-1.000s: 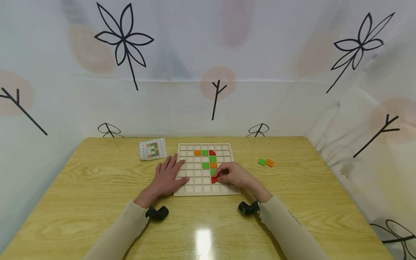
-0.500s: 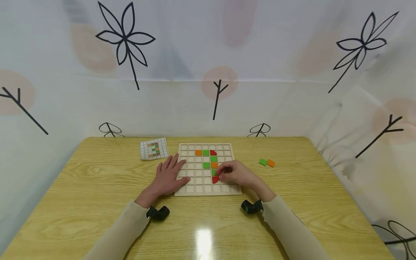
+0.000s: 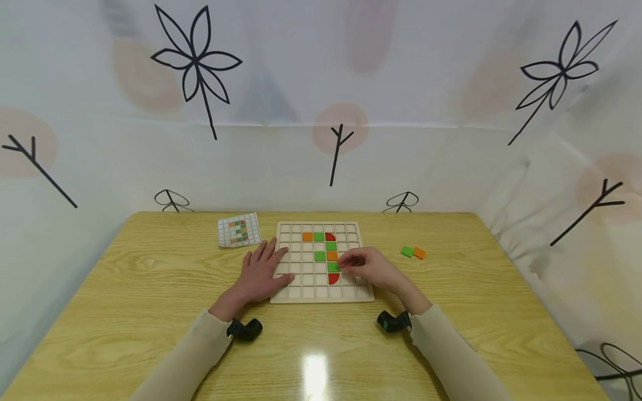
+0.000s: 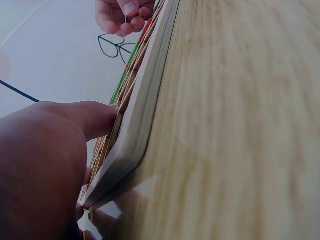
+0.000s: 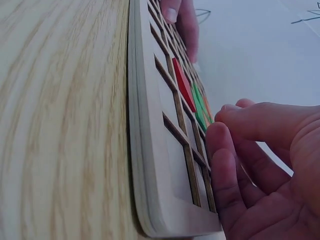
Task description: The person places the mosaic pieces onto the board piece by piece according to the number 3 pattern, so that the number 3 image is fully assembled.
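Observation:
My left hand [image 3: 258, 275] lies with spread, straight fingers on the left edge of a wooden grid board [image 3: 301, 297]. In the left wrist view its thumb [image 4: 97, 119] rests over the board's rim. My right hand [image 3: 368, 268] hovers at the right half of the grid, fingers loosely bent and holding nothing. Its fingertips are beside a green square tile [image 3: 333, 267]. Just below that tile, a red rounded tile [image 3: 333, 278] sits in its cell. Higher up are another red rounded tile [image 3: 330, 236], orange tiles [image 3: 307, 236] and more green tiles [image 3: 320, 256].
A paper card [image 3: 239, 230] printed with a coloured grid pattern lies beyond my left hand. To the right of the board, a loose green tile [image 3: 407, 252] and a loose orange tile [image 3: 419, 253] lie together on the wooden table [image 3: 165, 289]. A patterned cloth [image 3: 281, 161] hangs behind.
The fingers of my right hand have let go of the lower red tile and moved slightly up and right, leaving it in its cell. The left hand has stayed on the board.

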Demonstrator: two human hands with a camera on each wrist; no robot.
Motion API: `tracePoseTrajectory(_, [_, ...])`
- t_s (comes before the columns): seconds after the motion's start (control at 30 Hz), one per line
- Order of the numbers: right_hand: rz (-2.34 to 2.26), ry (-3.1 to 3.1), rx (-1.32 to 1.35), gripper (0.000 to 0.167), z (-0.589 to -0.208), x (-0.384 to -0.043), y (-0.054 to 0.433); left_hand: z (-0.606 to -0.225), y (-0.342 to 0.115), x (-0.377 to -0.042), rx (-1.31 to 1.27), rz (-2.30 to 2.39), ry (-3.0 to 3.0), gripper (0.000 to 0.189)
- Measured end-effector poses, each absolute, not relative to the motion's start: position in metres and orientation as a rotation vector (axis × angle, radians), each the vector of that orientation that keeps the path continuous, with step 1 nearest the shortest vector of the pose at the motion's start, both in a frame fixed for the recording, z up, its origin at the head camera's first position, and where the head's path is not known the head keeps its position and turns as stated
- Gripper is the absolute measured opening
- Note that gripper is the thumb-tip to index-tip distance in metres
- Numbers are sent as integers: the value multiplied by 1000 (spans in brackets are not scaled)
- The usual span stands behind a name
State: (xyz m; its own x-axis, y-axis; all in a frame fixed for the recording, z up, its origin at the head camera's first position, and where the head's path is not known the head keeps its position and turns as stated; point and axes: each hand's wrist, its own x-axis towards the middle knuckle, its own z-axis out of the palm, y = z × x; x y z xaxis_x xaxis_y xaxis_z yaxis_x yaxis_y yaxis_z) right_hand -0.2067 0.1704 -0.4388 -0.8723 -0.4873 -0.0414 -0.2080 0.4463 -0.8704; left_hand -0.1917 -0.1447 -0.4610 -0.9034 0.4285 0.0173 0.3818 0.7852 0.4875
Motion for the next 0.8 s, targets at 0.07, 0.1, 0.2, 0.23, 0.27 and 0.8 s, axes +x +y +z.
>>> tracePoseTrajectory(0.07, [-1396,2425,-588,20,-439,-206,172,-461,-145,-191,657,759,2877,70])
tracePoseTrajectory(0.1, [-1396,2432,-578,20,-439,-206,174,-461,-144,-191,658,758,2878,69])
tracePoseTrajectory(0.2, [-1371,2479,-533,19,-441,-206,177,-462,-145,-192,659,754,2878,69])
tracePoseTrajectory(0.23, [-1365,2491,-520,19,-441,-205,178,-462,-145,-192,660,753,2878,69])
tracePoseTrajectory(0.27, [-1360,2501,-507,19,-441,-206,180,-462,-145,-192,660,756,2879,69])
tracePoseTrajectory(0.8, [-1379,2622,-403,21,-435,-203,220,-464,-146,-192,663,764,2888,69])
